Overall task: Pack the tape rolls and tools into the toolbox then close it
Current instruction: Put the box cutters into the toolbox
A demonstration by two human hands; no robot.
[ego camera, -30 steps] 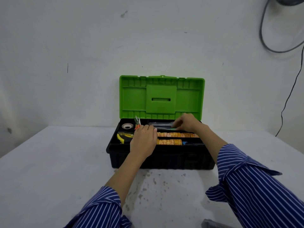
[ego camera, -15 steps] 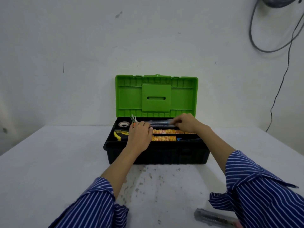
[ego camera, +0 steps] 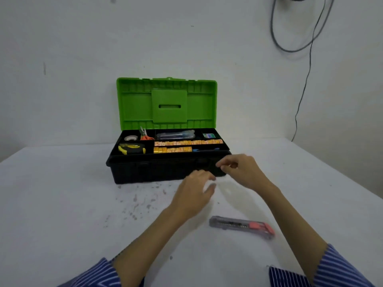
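Here both empty, loosely curled hands, left hand [ego camera: 195,191] and right hand [ego camera: 241,169], hover beyond the utility knife [ego camera: 241,225], before the toolbox [ego camera: 155,170].

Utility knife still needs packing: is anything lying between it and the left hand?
No. In the head view only bare white table separates the left hand from the utility knife.
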